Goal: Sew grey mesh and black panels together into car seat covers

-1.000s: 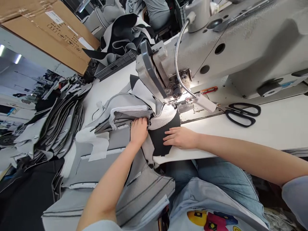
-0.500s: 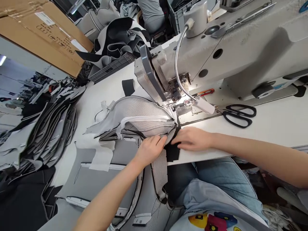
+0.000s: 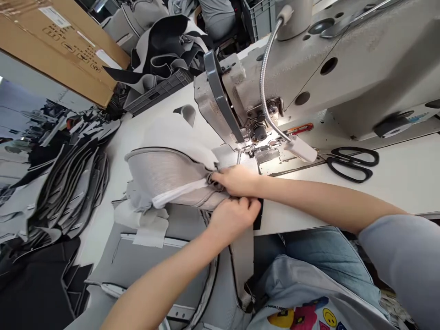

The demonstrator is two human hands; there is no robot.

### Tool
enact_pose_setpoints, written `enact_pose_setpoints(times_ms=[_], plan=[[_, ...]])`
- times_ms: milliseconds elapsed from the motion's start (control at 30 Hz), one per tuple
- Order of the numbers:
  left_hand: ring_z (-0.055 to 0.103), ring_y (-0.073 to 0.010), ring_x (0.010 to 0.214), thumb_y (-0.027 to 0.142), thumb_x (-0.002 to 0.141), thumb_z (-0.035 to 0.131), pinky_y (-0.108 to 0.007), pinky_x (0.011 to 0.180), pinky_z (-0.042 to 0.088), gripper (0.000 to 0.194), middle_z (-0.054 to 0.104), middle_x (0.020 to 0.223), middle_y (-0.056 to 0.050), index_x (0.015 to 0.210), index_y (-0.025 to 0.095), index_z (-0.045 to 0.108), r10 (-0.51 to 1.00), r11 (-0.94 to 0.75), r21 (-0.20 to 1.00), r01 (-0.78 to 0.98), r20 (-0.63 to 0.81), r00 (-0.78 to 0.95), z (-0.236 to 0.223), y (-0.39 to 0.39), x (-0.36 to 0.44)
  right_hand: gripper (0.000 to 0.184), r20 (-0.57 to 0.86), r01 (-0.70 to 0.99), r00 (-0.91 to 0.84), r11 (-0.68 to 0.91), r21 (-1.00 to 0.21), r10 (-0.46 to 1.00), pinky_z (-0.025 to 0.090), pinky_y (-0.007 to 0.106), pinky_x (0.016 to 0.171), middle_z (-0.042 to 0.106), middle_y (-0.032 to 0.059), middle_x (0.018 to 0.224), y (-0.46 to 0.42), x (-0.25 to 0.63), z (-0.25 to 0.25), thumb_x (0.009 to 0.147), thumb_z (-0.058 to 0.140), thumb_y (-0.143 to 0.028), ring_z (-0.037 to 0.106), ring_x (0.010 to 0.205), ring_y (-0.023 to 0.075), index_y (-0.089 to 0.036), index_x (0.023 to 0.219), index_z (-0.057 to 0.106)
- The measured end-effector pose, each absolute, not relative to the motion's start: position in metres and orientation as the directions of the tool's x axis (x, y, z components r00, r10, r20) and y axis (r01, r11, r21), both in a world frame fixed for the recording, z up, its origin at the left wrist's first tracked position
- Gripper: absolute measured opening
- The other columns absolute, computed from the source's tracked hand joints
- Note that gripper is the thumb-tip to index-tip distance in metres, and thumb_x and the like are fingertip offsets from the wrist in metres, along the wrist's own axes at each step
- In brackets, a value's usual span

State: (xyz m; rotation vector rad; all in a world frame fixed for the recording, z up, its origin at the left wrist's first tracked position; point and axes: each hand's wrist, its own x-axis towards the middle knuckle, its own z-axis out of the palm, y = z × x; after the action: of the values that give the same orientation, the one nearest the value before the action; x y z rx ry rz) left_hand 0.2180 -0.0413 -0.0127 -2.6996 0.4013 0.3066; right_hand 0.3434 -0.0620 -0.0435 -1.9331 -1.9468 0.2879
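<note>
A grey mesh fabric cover with dark-edged seams and a white strip lies bunched in front of the sewing machine. My right hand has its fingers closed on the folded edge of the cover, just below the lit needle area. Close beneath it, my left hand is curled over the cover's lower edge, its fingertips partly hidden. Part of the fabric reaches under the presser foot. More grey panels of sewn fabric drape toward my lap.
Black-handled scissors and an orange-red tool lie right of the needle. A flexible lamp hangs there. Stacked fabric pieces stand at left, behind them a cardboard box and a grey crate. A person sits beyond.
My right hand has moved left and up onto the cover's edge. My left hand has shifted right, and the cover has been pulled away from the needle and folded over leftward.
</note>
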Motion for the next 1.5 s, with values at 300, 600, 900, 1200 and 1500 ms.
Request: enact_pose_setpoints(times_ms=[300, 600, 900, 1200, 1500], plan=[[0.069, -0.0249, 0.075, 0.000, 0.080, 0.046, -0.032, 0.060, 0.053, 0.048, 0.070, 0.091, -0.015, 0.126, 0.011, 0.051, -0.083, -0.953, -0.191, -0.235, -0.582, 0.809, -0.016, -0.054, 0.248, 0.032, 0.162, 0.901, -0.107, 0.165, -0.400, 0.981, 0.042, 0.034, 0.095, 0.055, 0.0138, 0.131, -0.062, 0.351, -0.057, 0.091, 0.044, -0.011, 0.056, 0.111, 0.0219, -0.013, 0.119, 0.059], [0.067, -0.0202, 0.091, 0.019, 0.086, 0.046, -0.024, 0.070, 0.048, 0.059, 0.069, 0.111, -0.004, 0.144, 0.024, 0.037, -0.101, -0.992, 0.122, -0.030, -0.632, 0.768, 0.022, 0.007, 0.262, 0.025, 0.474, 0.958, -0.049, 0.176, -0.227, 0.879, 0.042, 0.030, 0.071, 0.064, 0.0072, 0.094, -0.174, 0.357, -0.084, 0.095, 0.040, -0.015, 0.053, 0.084, 0.0175, -0.017, 0.100, 0.064], [0.064, -0.0222, 0.105, 0.018, 0.091, 0.036, -0.030, 0.085, 0.049, 0.055, 0.064, 0.122, -0.010, 0.145, 0.015, 0.034, -0.061, -0.992, 0.129, 0.014, -0.556, 0.829, -0.014, -0.009, 0.238, 0.027, 0.382, 0.945, -0.283, 0.324, -0.047, 0.880, 0.046, 0.032, 0.074, 0.065, 0.0104, 0.097, -0.173, 0.320, -0.096, 0.095, 0.039, -0.010, 0.057, 0.089, 0.0184, -0.010, 0.106, 0.063], [0.062, -0.0220, 0.111, 0.019, 0.093, 0.034, -0.032, 0.091, 0.050, 0.051, 0.062, 0.127, -0.008, 0.144, 0.018, 0.038, -0.055, -0.990, 0.137, 0.025, -0.552, 0.832, -0.017, -0.010, 0.245, 0.030, 0.442, 0.950, -0.256, 0.308, -0.049, 0.859, 0.052, 0.040, 0.085, 0.067, 0.0154, 0.102, -0.175, 0.315, -0.095, 0.092, 0.041, -0.012, 0.063, 0.098, 0.0256, -0.006, 0.105, 0.067], [0.063, -0.0221, 0.107, 0.021, 0.091, 0.036, -0.032, 0.086, 0.051, 0.048, 0.066, 0.122, -0.003, 0.137, 0.025, 0.048, 0.080, -0.996, 0.006, 0.093, -0.457, 0.886, -0.021, -0.001, 0.274, 0.024, 0.347, 0.931, -0.222, 0.304, -0.201, 0.911, 0.037, 0.049, 0.108, 0.064, 0.0147, 0.119, -0.164, 0.324, -0.097, 0.090, 0.050, -0.019, 0.050, 0.124, 0.0328, -0.012, 0.086, 0.073]])
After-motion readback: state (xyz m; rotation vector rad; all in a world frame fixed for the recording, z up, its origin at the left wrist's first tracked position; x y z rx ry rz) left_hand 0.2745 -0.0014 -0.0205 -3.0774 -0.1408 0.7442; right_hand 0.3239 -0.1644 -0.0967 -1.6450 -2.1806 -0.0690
